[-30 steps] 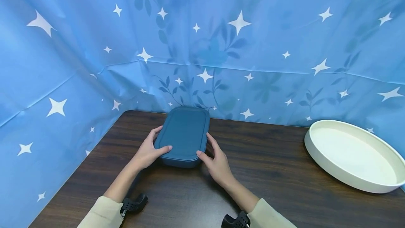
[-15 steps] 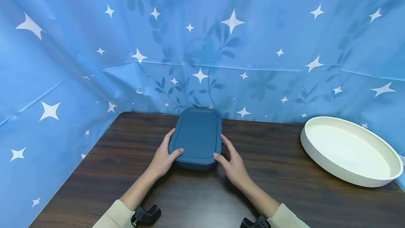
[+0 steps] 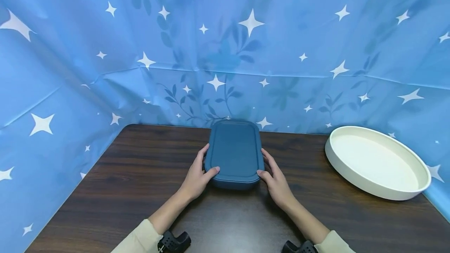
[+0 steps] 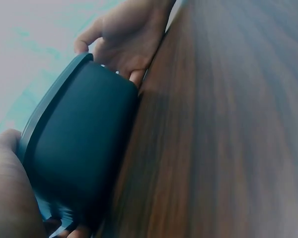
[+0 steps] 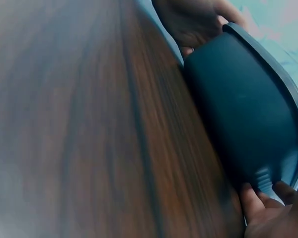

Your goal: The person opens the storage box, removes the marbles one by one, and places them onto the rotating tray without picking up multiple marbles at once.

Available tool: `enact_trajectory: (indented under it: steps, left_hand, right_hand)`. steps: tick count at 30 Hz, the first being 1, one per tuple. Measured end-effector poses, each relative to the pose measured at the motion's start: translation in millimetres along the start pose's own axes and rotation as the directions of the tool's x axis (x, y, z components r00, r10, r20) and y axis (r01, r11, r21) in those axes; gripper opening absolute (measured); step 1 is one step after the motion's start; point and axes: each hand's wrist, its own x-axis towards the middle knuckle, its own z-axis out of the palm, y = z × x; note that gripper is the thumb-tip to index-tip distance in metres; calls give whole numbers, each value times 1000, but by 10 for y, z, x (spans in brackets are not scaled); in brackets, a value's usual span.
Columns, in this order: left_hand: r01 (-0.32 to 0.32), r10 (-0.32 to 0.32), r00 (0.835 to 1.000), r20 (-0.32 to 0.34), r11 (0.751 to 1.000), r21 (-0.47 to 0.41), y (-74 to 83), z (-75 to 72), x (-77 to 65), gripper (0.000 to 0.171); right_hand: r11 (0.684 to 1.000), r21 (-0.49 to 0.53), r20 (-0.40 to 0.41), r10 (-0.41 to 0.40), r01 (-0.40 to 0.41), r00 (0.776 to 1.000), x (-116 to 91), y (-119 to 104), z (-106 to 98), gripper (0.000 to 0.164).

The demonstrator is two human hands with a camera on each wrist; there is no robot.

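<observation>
A dark blue lidded lunch box (image 3: 234,151) sits at the middle back of the table in the head view, its lid on. My left hand (image 3: 197,175) grips its left side, thumb on the lid's near left corner. On the opposite side my right hand (image 3: 275,180) holds it, thumb at the near right corner and fingers along the wall. In the left wrist view the box's smooth front wall (image 4: 84,134) stands close over the wood. Small ridges show on the box's wall (image 5: 248,109) by the right fingertips in the right wrist view.
A large round cream tray (image 3: 379,163) with a raised rim lies at the table's right. The dark wood table (image 3: 140,167) ends at a blue star-patterned curtain (image 3: 225,50) behind and to the left. Black straps with camera mounts (image 3: 174,242) sit on the wrists.
Both hands have moved the lunch box to the right along the table, and it has turned straighter. The head view has shifted slightly, so the tray appears further left.
</observation>
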Motion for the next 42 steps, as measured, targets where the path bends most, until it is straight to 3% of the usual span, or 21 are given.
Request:
enact_trajectory:
  steps: [5, 7, 9, 11, 13, 16, 20, 22, 25, 36, 38, 42]
  left_hand:
    - [-20, 20, 1000, 15, 1000, -13, 40, 179, 14, 82]
    - [-32, 32, 999, 4, 999, 15, 61, 241, 14, 83]
    - [-49, 52, 998, -38, 995, 84, 114, 287, 19, 86]
    - [-80, 100, 991, -85, 974, 212, 180, 318, 32, 84]
    - [-134, 177, 980, -92, 926, 354, 256, 340, 44, 77]
    - [-237, 275, 961, 10, 807, 541, 344, 365, 62, 68]
    - [-316, 282, 945, 164, 663, 678, 403, 388, 71, 86]
    - [-325, 272, 942, 195, 611, 721, 413, 397, 78, 93]
    - [-340, 268, 937, 223, 562, 754, 424, 413, 87, 94]
    - [-335, 235, 940, 246, 524, 783, 425, 410, 90, 88]
    - [-330, 232, 942, 240, 536, 777, 428, 408, 91, 88]
    - [-315, 236, 948, 213, 606, 731, 460, 395, 90, 85]
  right_hand:
    - [998, -55, 26, -34, 36, 999, -32, 77, -202, 62]
    - [996, -81, 36, -28, 31, 999, -62, 94, -250, 69]
    - [997, -79, 53, -14, 18, 999, -90, 103, -279, 83]
    - [997, -78, 56, -1, 6, 998, -106, 105, -291, 100]
    - [998, -68, 55, -2, 5, 998, -113, 108, -291, 114]
    - [997, -65, 45, -34, 37, 998, -98, 129, -274, 119]
    - [994, -49, 56, -92, 95, 994, -76, 157, -271, 112]
    - [993, -40, 57, -107, 110, 993, -71, 166, -283, 108]
    - [993, -20, 69, -111, 113, 991, -70, 180, -309, 102]
    - [994, -1, 87, -107, 108, 990, -66, 202, -320, 98]
    - [995, -1, 85, -101, 101, 991, -63, 199, -317, 97]
    - [997, -14, 71, -73, 74, 995, -65, 193, -317, 97]
